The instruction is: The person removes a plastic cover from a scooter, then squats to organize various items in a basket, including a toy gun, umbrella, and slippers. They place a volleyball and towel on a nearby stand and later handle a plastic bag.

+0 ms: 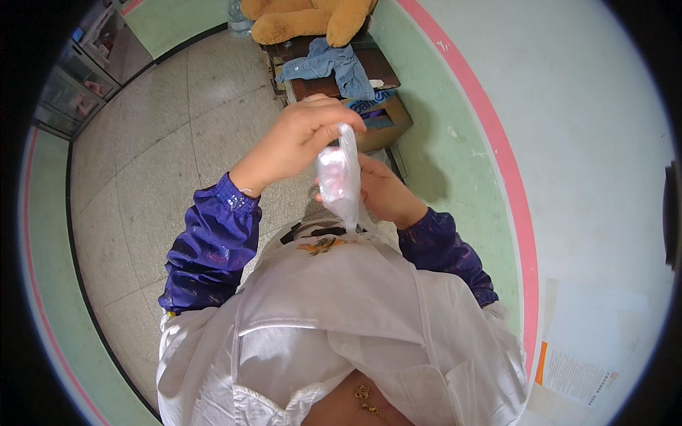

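A small translucent plastic bag (339, 178) hangs in front of my chest, with something pinkish inside that I cannot make out. My left hand (311, 133) grips the bag's gathered top between thumb and fingers. From the right, my right hand (384, 187) supports the bag's side, its fingertips showing past the far edge. The bag's lower tip comes close to the white apron (330, 287) I wear, which bears an orange and black print. Purple sleeve covers (216, 245) reach to both wrists.
Ahead stands a dark wooden table (384, 66) bearing a denim garment (335, 66) and a plush toy (293, 26). Below it is a cardboard box (391, 122). A clear plastic bottle (240, 24) stands beside the table. A green and white wall (469, 175) runs along my right; glass-fronted cabinets (74, 90) are at far left.
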The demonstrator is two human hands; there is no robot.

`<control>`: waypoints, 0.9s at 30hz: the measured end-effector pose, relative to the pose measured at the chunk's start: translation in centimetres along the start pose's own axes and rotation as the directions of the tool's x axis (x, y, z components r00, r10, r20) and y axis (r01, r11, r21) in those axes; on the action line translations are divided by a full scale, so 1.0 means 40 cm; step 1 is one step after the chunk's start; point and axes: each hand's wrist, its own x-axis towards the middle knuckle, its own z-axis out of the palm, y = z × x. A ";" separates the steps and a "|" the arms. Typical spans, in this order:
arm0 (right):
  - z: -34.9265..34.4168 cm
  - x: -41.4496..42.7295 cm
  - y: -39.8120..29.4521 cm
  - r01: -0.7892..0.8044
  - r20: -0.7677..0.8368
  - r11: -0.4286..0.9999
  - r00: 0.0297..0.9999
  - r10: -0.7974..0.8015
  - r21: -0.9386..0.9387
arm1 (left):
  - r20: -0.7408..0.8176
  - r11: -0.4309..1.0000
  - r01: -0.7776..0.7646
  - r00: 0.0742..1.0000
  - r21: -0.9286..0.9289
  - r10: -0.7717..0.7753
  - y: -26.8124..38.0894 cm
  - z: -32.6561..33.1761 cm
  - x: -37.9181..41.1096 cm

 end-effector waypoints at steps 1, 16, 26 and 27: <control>0.011 -0.006 -0.016 0.021 -0.028 0.995 0.999 -0.018 0.093 | -0.037 0.996 0.055 0.998 -0.063 -0.058 -0.005 0.003 -0.003; 0.071 0.015 -0.045 0.254 -0.314 0.962 0.909 -0.274 -0.104 | -0.257 0.838 0.232 0.882 -0.495 -0.396 -0.046 0.054 -0.026; -0.005 0.116 -0.060 0.418 -0.591 0.862 0.632 -0.502 -0.285 | 0.202 0.381 0.538 0.738 -0.752 -0.644 0.033 0.145 -0.042; -0.005 0.117 -0.069 0.431 -0.609 0.886 0.661 -0.438 -0.171 | 0.249 0.382 0.538 0.768 -0.752 -0.590 0.029 0.171 -0.046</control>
